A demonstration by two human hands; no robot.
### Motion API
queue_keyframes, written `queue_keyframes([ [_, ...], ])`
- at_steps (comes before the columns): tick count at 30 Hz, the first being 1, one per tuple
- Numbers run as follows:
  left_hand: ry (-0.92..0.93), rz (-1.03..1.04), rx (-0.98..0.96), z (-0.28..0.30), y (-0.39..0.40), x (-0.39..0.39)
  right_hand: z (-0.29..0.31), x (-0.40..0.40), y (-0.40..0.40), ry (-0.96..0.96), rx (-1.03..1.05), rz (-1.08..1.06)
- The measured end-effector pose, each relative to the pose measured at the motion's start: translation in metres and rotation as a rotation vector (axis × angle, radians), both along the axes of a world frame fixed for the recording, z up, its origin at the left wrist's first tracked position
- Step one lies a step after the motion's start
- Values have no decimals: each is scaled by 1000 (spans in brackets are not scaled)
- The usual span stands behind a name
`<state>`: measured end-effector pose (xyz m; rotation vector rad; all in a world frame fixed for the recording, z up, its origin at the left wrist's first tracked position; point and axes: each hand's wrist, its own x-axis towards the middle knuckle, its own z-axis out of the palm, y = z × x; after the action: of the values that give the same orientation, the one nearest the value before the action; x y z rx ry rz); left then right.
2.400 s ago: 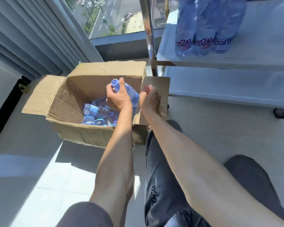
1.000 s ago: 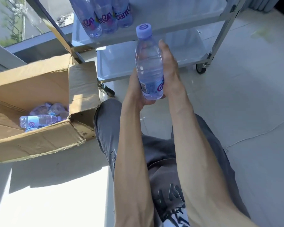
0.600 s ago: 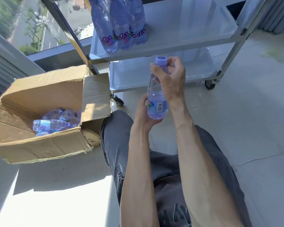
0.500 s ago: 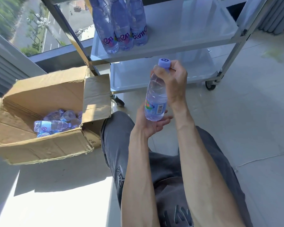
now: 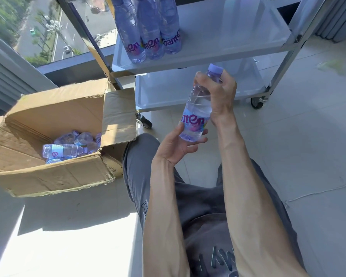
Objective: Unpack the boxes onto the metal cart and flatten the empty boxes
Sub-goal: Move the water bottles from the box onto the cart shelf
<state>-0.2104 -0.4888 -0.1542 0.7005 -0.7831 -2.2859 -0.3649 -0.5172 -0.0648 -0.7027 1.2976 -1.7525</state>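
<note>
Nearest: grey-trousered lap and two bare forearms reaching forward over pale floor tiles [image 5: 288, 148]. One water bottle [image 5: 196, 114] held in mid-air between both hands, upright with a slight tilt, label now facing the camera where the barcode side showed half a second back. Left hand [image 5: 176, 144] lower than before, palm up, fingers loosely curled under and around the bottle's base, cradling rather than squeezing. Right hand [image 5: 218, 92] clenched round the neck and shoulder, fingertips wrapped just below the lilac cap [image 5: 215, 69]; grip much as it was half a second ago. To the left on the floor, one open cardboard box [image 5: 48, 176], flaps up, in the same place as before, with loose bottles [image 5: 64, 150] lying on their sides inside: one plainly whole, at least three more partly hidden by the near wall, exact count not readable. Beyond, one metal cart [image 5: 218, 54] on castors, two shelves in view: upper shelf carrying three upright bottles [image 5: 150, 37] packed side by side at its left end, touching one another; lower shelf [image 5: 168, 92] bare where visible. Held bottle in front of the cart, apart from both shelves. Farthest: window glass [image 5: 38, 33] with a road and trees far below.
</note>
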Motion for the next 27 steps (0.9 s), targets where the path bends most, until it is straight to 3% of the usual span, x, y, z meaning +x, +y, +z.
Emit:
queue_keyframes([
  [2,-24,-8,27,3,-6,-1,-1,-1,0,-12,-19,-17],
  [5,-57,154,17,3,-9,-10,2,3,-3,40,-30,-46],
  [11,98,419,43,19,-15,-38,-4,17,-2,250,122,176],
  [15,143,542,-49,22,-27,-30,-6,16,-2,351,162,82],
  [18,177,516,-54,19,-29,-18,-10,22,-2,366,127,14],
  [23,-8,607,7,33,-47,-20,-6,41,-17,368,133,-23],
  [27,29,644,26,44,-64,-35,13,48,-43,508,190,-104],
])
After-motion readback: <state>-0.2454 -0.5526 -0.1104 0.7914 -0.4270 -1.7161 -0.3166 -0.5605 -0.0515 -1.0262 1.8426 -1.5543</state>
